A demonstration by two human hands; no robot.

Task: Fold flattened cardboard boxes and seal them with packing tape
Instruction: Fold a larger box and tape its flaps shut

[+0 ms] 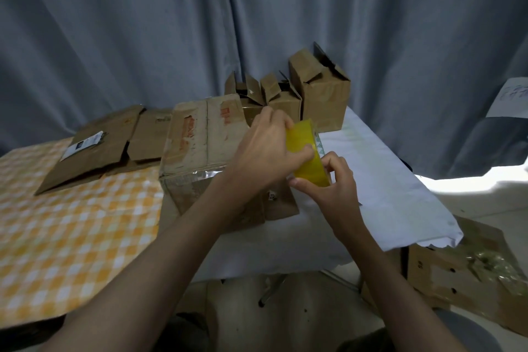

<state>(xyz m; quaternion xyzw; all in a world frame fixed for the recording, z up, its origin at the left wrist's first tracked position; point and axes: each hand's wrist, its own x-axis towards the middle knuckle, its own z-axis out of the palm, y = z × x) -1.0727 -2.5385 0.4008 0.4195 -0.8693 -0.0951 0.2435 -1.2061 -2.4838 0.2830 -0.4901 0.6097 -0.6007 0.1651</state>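
Progress looks partial, judging by how things lie. Three folded boxes (288,94) stand at the counter's far edge with their top flaps loose, and flattened cardboard (97,146) lies near the far left corner on the checked cloth (71,237), so folding and sealing remain. The box in work (200,148) stands upright at mid-counter, worn, its brown skin torn in patches, red print on top; a shiny strip along its near top edge looks like tape. Its top flaps lie shut with the centre seam bare, so I judge that seam is next.

Just right of that box, above the white cloth (385,180), both hands hold the yellow tape roll (307,157). The left hand (265,148) grips the roll from above, fingers curled over it. The right hand (334,188) pinches its lower edge, probably seeking the loose end.
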